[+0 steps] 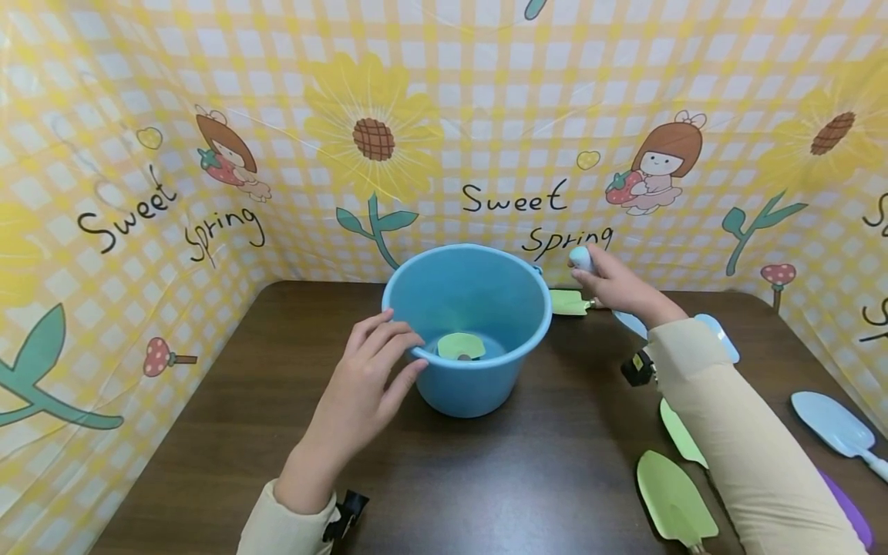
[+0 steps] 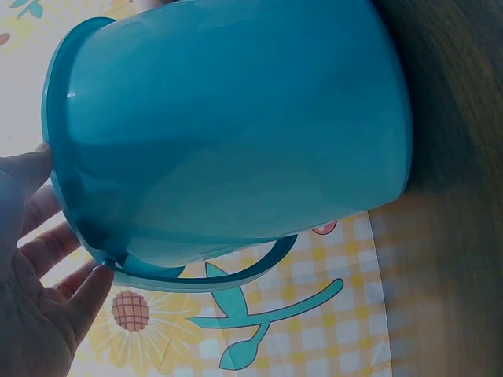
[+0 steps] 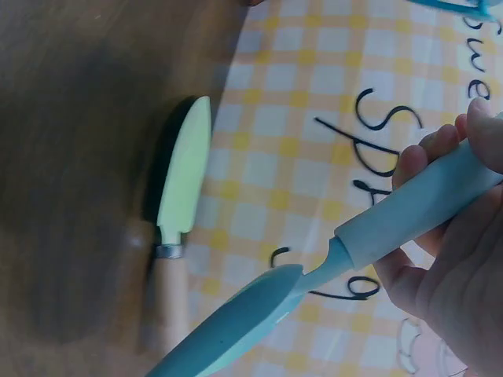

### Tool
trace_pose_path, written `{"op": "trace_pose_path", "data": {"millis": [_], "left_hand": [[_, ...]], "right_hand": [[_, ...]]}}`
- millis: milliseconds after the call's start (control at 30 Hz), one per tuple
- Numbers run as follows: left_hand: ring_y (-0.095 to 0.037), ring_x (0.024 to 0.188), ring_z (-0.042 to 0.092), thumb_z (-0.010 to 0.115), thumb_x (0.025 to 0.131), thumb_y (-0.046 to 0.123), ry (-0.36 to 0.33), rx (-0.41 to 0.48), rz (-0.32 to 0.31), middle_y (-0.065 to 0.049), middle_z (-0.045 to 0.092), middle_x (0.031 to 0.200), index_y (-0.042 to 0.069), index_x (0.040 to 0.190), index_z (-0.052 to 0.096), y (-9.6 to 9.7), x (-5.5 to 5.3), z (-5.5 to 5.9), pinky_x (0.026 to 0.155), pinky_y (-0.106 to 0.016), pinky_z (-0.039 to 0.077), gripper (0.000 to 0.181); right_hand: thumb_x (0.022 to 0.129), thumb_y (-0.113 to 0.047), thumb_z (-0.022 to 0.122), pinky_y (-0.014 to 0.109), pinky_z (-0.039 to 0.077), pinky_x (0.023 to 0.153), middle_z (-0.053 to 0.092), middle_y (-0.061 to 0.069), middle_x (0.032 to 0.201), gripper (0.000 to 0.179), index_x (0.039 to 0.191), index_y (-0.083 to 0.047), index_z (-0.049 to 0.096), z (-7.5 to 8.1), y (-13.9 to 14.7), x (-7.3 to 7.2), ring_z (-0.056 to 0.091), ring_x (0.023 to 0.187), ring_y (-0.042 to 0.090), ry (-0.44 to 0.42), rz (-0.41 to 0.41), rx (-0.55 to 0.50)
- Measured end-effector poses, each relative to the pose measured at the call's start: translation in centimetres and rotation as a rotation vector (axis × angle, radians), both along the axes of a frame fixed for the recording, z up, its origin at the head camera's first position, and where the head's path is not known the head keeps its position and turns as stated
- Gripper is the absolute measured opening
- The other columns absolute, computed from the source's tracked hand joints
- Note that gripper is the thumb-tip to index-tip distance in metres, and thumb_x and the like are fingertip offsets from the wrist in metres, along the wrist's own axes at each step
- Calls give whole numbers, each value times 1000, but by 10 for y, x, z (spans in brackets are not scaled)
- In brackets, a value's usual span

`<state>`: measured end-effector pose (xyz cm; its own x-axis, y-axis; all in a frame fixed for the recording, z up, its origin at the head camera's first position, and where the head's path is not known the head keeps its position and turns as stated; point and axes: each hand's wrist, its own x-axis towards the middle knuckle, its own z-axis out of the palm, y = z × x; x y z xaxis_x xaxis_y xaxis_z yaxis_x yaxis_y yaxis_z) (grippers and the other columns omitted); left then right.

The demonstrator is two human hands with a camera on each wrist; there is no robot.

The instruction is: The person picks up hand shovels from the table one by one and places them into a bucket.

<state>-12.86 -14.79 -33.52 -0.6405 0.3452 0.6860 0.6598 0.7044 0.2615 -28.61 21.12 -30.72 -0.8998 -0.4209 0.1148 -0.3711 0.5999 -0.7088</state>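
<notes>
At centre frame, the left hand [image 1: 366, 378], loosely spread, touches the rim [image 1: 486, 363] of a smooth, tapered blue plastic bucket [image 1: 472, 391]; centre right, the right hand [image 1: 613, 289] grips a blue, curved-bladed trowel [image 3: 251, 314] by its cylindrical handle [image 3: 416, 208].

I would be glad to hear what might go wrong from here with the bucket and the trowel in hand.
The blue trowel in the right hand could catch on the bucket and tip it, since the left hand holds it only by the rim. If lowered inside, the blue trowel might knock the green piece at the bottom. It might also bump the green trowel lying near the bucket.
</notes>
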Motion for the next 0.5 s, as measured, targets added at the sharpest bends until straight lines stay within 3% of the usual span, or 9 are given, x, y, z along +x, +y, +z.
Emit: {"op": "trace_pose_path", "data": {"millis": [133, 500], "left_hand": [[-35, 130, 48, 77, 87, 13, 1, 1, 0, -7, 66, 112, 10, 104, 68, 0, 0, -1, 115, -51, 41, 20], [-35, 131, 47, 76, 88, 15, 1, 1, -1, -8, 66, 112, 10, 105, 68, -1, -1, -1, 114, -51, 42, 20]], "right_hand": [[106, -7, 42, 28, 43, 67, 46, 15, 96, 19, 119, 7, 41, 11, -4, 4, 44, 80, 22, 39, 4, -28], [104, -3, 46, 23, 41, 74, 53, 15, 97, 17, 115, 10, 46, 41, -20, 14, 49, 84, 14, 217, 22, -113]]}}
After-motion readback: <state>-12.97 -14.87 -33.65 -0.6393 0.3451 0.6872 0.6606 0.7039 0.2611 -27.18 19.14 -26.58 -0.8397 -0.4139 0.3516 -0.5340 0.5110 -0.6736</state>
